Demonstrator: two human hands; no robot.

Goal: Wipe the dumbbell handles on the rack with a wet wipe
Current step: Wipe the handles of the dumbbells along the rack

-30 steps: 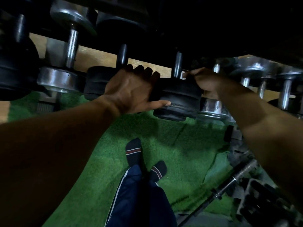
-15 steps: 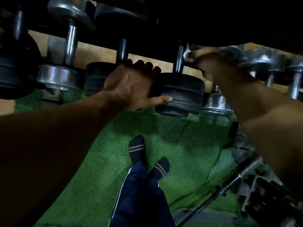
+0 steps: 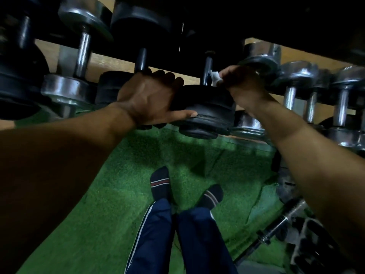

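Note:
A black rubber dumbbell (image 3: 207, 113) lies on the rack (image 3: 110, 63), its near head facing me and its dark handle (image 3: 207, 71) running away behind it. My left hand (image 3: 150, 97) grips the near head, fingers over its left side and thumb along its lower front. My right hand (image 3: 242, 84) pinches a white wet wipe (image 3: 215, 77) and holds it against the right side of that handle. Much of the wipe is hidden inside my fingers.
More dumbbells fill the rack: chrome ones (image 3: 292, 82) to the right, a chrome one (image 3: 79, 56) and black ones (image 3: 19, 84) to the left. Green turf (image 3: 118, 194) covers the floor under my socked feet (image 3: 162, 182). A barbell (image 3: 276, 228) and plates lie at the lower right.
My right hand rose along the handle with the wipe, then came back down to the handle's near end. My left hand stayed on the dumbbell head.

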